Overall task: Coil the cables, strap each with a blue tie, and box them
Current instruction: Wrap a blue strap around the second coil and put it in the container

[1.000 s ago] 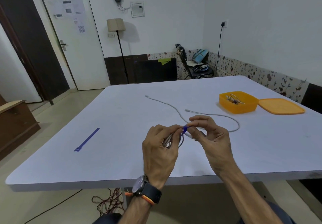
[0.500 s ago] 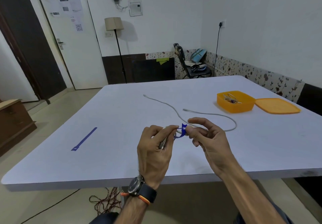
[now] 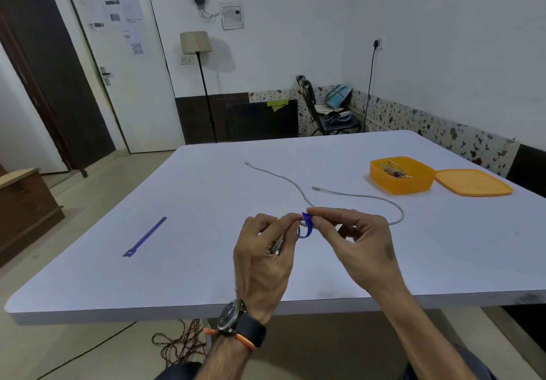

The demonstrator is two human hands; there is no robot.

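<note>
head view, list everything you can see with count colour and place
table: 1, white, foreground
loose cable: 1, white, mid table
coiled cable: 1, grey, in left hand
blue tie: 1, round the coil
spare tie: 1, blue, table left
box: 1, orange, open, table right, a coiled cable inside
lid: 1, orange, right of box
floor lamp: 1, beige, back wall
chair: 1, black, corner
left hand: grips coil
right hand: pinches tie

Both hands (image 3: 310,246) wrap blue tie (image 3: 307,226) around coiled cable (image 3: 279,242).
</note>
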